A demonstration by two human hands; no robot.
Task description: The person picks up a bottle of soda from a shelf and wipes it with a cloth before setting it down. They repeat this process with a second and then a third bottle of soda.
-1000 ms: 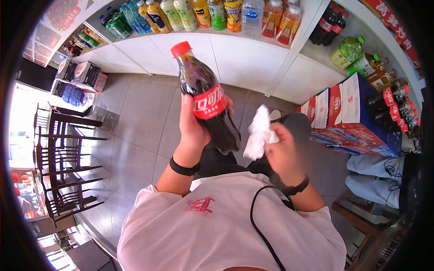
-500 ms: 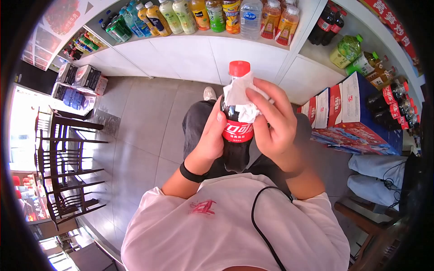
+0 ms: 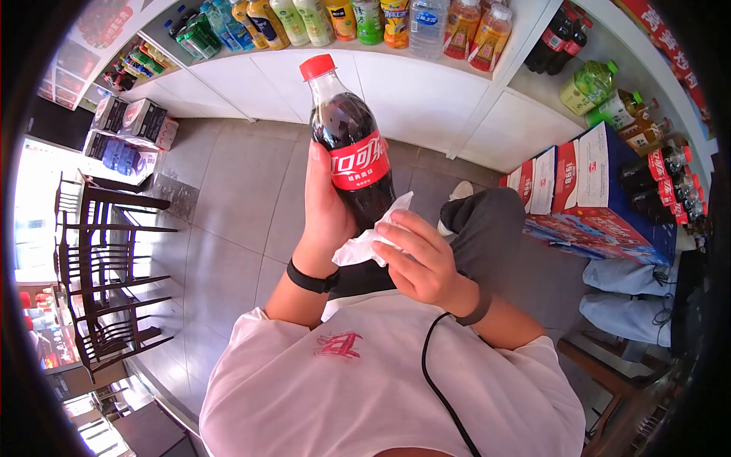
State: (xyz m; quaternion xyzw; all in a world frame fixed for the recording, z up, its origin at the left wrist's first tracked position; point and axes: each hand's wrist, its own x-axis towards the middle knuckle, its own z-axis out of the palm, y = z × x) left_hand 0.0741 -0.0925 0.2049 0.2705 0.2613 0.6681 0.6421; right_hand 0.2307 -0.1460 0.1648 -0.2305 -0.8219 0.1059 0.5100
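A dark cola bottle (image 3: 358, 156) with a red cap and red label tilts to the upper left in front of me. My left hand (image 3: 326, 202) is wrapped round its left side and lower part. A crumpled white tissue (image 3: 364, 245) touches the bottle's bottom end. My right hand (image 3: 419, 263) pinches this tissue from the right, its fingers close under the bottle. The bottle's base is partly hidden behind the tissue.
Shelves of bottled drinks (image 3: 369, 21) curve across the top. Stacked cartons (image 3: 586, 175) and more cola bottles stand at right, near a person's light-coloured trousers (image 3: 628, 297). Dark chairs (image 3: 114, 266) stand at left. A black cable (image 3: 438, 385) hangs over my shirt.
The bottle has moved up and left and tilted. My right hand has moved down with the tissue, from the bottle's neck to its bottom. A leg below has shifted right.
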